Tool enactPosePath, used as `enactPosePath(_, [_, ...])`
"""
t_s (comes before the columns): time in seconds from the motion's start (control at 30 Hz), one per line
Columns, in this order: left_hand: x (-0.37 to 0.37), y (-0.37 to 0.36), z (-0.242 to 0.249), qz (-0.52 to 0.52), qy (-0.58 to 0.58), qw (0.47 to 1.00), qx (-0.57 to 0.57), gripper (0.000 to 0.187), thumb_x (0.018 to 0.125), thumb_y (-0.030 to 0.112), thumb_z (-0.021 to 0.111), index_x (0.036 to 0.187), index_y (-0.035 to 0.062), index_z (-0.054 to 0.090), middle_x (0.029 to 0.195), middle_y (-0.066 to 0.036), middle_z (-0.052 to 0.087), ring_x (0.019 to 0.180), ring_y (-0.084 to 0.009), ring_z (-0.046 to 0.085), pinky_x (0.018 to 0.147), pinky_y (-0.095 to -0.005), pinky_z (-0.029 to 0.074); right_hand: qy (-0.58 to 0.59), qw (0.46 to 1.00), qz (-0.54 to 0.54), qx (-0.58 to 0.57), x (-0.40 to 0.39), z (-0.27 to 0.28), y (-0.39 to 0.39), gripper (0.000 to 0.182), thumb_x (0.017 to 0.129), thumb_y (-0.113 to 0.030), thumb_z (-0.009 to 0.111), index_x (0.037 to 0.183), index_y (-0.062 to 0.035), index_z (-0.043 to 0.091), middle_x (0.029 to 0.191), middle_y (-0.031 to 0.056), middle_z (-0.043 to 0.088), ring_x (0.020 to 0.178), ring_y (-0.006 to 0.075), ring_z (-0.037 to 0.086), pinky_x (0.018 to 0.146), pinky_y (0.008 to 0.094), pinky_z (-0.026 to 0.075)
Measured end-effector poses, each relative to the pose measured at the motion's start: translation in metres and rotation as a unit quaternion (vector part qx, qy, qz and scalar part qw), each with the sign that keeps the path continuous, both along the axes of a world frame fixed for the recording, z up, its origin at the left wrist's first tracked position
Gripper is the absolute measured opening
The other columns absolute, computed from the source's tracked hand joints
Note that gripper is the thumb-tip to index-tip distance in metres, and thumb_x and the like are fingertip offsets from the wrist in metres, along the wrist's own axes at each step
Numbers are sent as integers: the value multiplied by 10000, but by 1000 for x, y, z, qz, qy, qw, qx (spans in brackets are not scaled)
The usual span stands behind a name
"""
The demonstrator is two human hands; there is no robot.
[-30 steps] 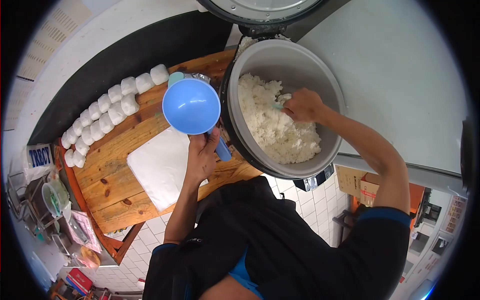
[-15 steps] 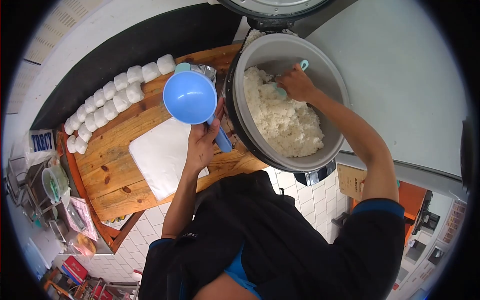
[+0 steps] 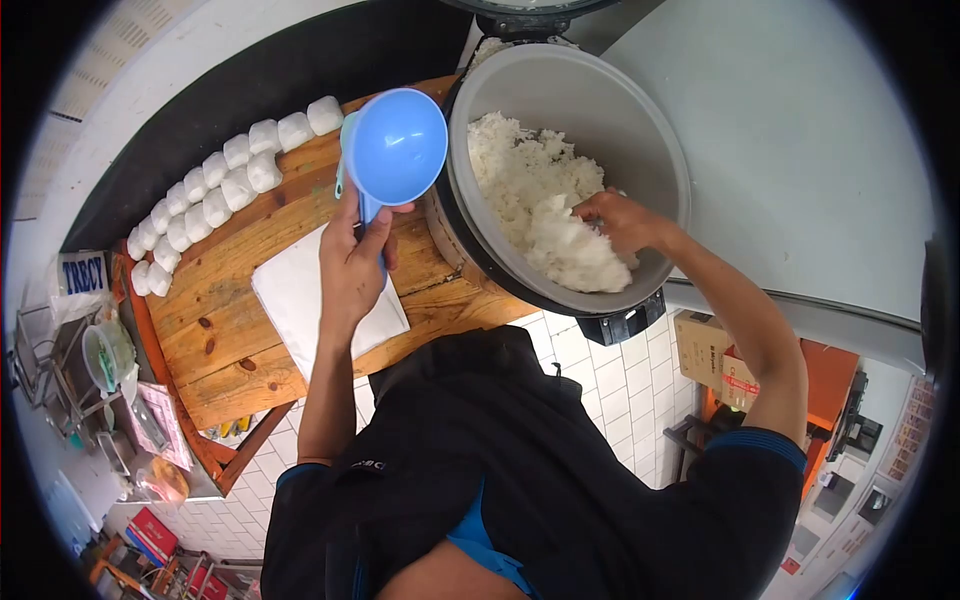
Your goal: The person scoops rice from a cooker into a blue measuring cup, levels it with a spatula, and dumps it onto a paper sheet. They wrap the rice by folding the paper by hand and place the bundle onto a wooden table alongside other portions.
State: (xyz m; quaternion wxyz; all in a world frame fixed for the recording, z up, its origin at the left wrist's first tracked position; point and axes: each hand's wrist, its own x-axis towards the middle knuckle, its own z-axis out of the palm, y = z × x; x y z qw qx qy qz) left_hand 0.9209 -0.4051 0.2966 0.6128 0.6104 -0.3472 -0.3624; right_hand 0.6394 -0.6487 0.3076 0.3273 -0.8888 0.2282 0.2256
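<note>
My left hand [image 3: 352, 265] is wrapped round the handle of a blue plastic dipper [image 3: 398, 145], whose bowl faces up with nothing in it. The dipper is above the wooden table, beside the rice cooker. Inside the cooker's grey pot [image 3: 640, 120], my right hand [image 3: 622, 225] is closed on a rice paddle, its pale teal handle mostly hidden by the fingers. A blurred clump of white rice lies at the paddle's end, over the cooked rice [image 3: 520, 165] heaped against the left of the pot.
Two rows of white wrapped portions [image 3: 238, 187] line the back of the wooden table [image 3: 230, 290]. White paper sheets [image 3: 285, 285] lie near its front edge. Partly hidden behind the dipper is a pale teal item [image 3: 346, 135]. The cooker's lid [image 3: 535, 8] stands raised. Cardboard boxes [image 3: 700, 345] sit at right.
My right hand has moved down and toward me through the pot, carrying rice on the paddle. My left hand has turned the dipper more upright, with its bowl higher.
</note>
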Motion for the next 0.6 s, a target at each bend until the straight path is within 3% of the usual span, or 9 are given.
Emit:
enactPosePath(0.1, [-1, 0, 40, -18, -86, 994, 63, 368, 1017, 123, 482, 1365, 6, 498, 913, -91, 676, 522, -99, 503, 493, -247, 424, -16, 997, -69, -6, -7, 25, 0, 408, 802, 40, 579, 1198, -20, 655, 1144, 198, 656, 1123, 328, 612, 985, 395, 482])
enactPosePath(0.17, [4, -17, 52, -81, -179, 976, 99, 431, 984, 73, 474, 1399, -42, 452, 882, -155, 666, 535, -159, 575, 508, -317, 468, -41, 995, -80, -38, -17, 24, -15, 401, 803, 14, 582, 1196, -21, 656, 1135, 202, 655, 1118, 323, 615, 962, 395, 493])
enactPosePath(0.23, [-15, -57, 66, -70, -485, 871, -42, 394, 911, 34, 500, 1281, -101, 516, 856, -231, 656, 609, -259, 664, 562, -399, 506, -85, 987, -103, -93, -27, 35, -56, 345, 820, -66, 571, 1148, -18, 667, 1097, 192, 659, 1079, 317, 630, 894, 392, 518])
enactPosePath(0.3, [-30, -87, 61, -160, -471, 863, 93, 303, 860, 33, 505, 1120, -114, 556, 762, -200, 619, 568, -289, 653, 535, -422, 496, -85, 971, -196, -104, -12, 83, -41, 446, 818, -4, 572, 1262, -36, 591, 894, 142, 702, 875, 335, 659, 874, 418, 527])
enactPosePath(0.33, [-31, -108, 65, -287, -354, 878, 146, 251, 843, 39, 512, 1030, -123, 552, 740, -195, 610, 581, -285, 652, 526, -415, 496, -89, 971, -196, -108, -6, 91, -28, 446, 818, -4, 572, 1262, -36, 591, 894, 142, 702, 875, 335, 659, 874, 418, 527])
enactPosePath(0.37, [-33, -126, 70, -406, -226, 864, 195, 213, 826, 44, 519, 941, -132, 548, 717, -190, 602, 594, -281, 651, 516, -408, 495, -62, 953, -172, -242, 1, 96, -11, 458, 816, -11, 587, 1274, 4, 565, 958, 173, 691, 925, 343, 649, 877, 419, 521])
enactPosePath(0.4, [-42, -138, 63, -408, -167, 878, 186, 165, 823, 33, 511, 902, -108, 544, 718, -172, 592, 596, -260, 636, 503, -393, 494, -33, 916, -146, -371, 5, 99, 5, 479, 814, -17, 602, 1285, 43, 539, 1021, 204, 680, 974, 352, 639, 879, 420, 515])
enactPosePath(0.5, [-71, -153, 60, -368, -79, 906, 192, 89, 840, 14, 494, 846, -64, 538, 703, -130, 559, 579, -213, 587, 474, -358, 476, -61, 894, -77, -438, 3, 50, 34, 429, 847, -82, 597, 1252, 55, 557, 1094, 206, 622, 976, 338, 632, 807, 413, 542])
enactPosePath(0.6, [-80, -152, 48, -322, 6, 920, 223, 80, 882, -3, 477, 839, -37, 536, 687, -92, 520, 550, -164, 525, 447, -320, 433, -171, 867, -52, -465, 3, 36, 61, 446, 838, -9, 561, 1276, 72, 540, 1097, 215, 599, 978, 340, 612, 804, 390, 548])
